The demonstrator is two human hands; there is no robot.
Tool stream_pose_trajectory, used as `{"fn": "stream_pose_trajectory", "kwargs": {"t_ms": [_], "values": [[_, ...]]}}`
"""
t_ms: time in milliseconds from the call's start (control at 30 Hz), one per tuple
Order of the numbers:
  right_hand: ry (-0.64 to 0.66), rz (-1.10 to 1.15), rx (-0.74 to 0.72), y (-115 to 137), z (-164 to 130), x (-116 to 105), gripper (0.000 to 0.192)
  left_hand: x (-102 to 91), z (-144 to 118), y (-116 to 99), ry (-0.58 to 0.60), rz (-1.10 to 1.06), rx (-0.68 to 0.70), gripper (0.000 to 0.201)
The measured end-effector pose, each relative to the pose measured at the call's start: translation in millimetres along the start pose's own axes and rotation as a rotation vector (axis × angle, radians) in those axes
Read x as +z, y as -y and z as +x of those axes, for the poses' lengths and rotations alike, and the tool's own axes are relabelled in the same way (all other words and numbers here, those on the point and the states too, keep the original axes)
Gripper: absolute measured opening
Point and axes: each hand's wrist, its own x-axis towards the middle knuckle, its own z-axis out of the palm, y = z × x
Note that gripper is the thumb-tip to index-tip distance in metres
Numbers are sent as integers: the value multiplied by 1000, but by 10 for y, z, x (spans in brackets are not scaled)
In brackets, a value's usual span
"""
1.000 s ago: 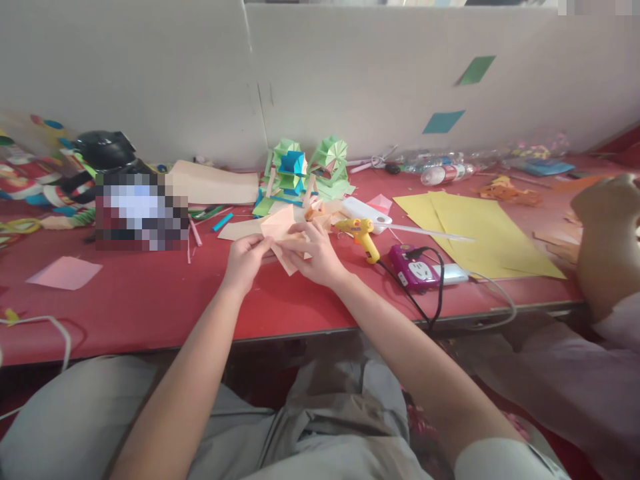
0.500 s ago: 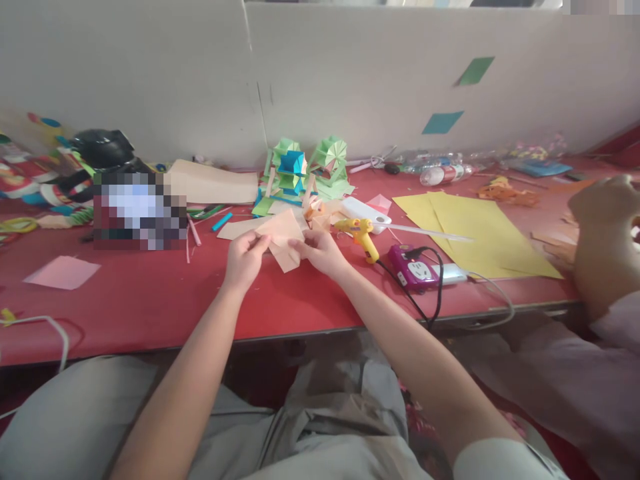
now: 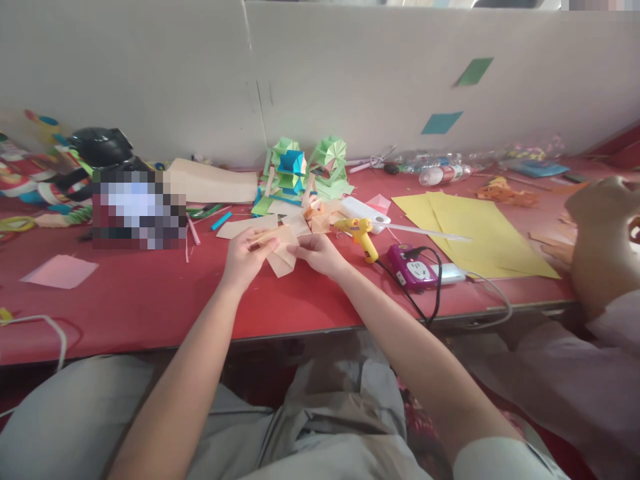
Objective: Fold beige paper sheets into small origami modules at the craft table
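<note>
Between my two hands is a creased piece of pale peach paper, held just above the red table. My left hand pinches its left side, thumb on top. The right edge is in the fingers of my right hand; its fingertips are partly hidden by the paper. Just beyond lie more peach paper pieces and a small folded peach shape. A yellow hot glue gun with a clear glue stick rests to the right of my right hand.
Green and blue folded paper models stand by the wall. On the right are a purple power strip with cables, yellow sheets, a plastic bottle and another person's arm. Pink paper lies left.
The peach paper has been tilted and its upper part folded down toward my left hand, so less of its face shows. Both hands stay in nearly the same place.
</note>
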Motion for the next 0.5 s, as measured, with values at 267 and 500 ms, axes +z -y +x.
{"fn": "stream_pose_trajectory", "kwargs": {"t_ms": [267, 500], "values": [[-69, -80, -12, 24, -2, 36, 52, -2, -30, -63, -8, 167, 74, 26], [-2, -79, -54, 9, 23, 26, 49, -56, 26, 8, 8, 184, 56, 27]]}}
